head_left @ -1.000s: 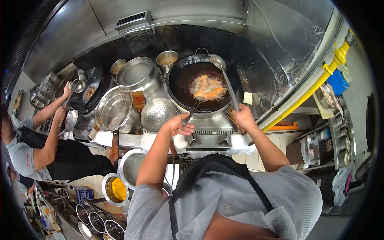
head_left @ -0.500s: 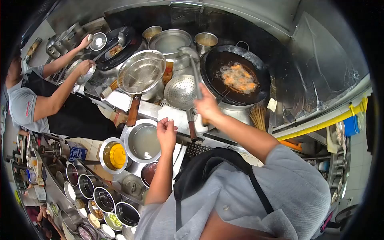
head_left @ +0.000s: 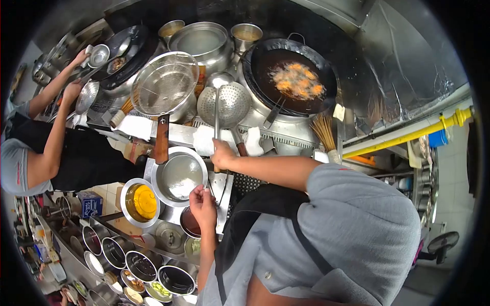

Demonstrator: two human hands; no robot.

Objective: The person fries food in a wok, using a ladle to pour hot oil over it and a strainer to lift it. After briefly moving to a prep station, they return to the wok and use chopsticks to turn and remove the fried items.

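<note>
My right hand [head_left: 223,155] is closed round the handle of a metal ladle [head_left: 217,109], whose bowl lies at the upper edge of a perforated strainer [head_left: 232,104]. Close to the rim of a metal bowl of cloudy liquid [head_left: 178,176], my left hand [head_left: 203,204] has its fingers drawn together; what they hold, if anything, is too small to name. Orange pieces of food [head_left: 297,80] bubble in dark oil in a black wok [head_left: 326,66] at the upper right.
A mesh sieve [head_left: 166,84] with a wooden handle rests on a pot. Yellow liquid fills a bowl [head_left: 141,202]. A co-worker [head_left: 66,137] stands at another wok on the left. Several sauce pots [head_left: 140,265] line the lower left. Bamboo brush [head_left: 324,131] lies right.
My right hand has moved left and down with the ladle, away from the wok. My left hand is lower in the view. The view has shifted, and the co-worker appears further left.
</note>
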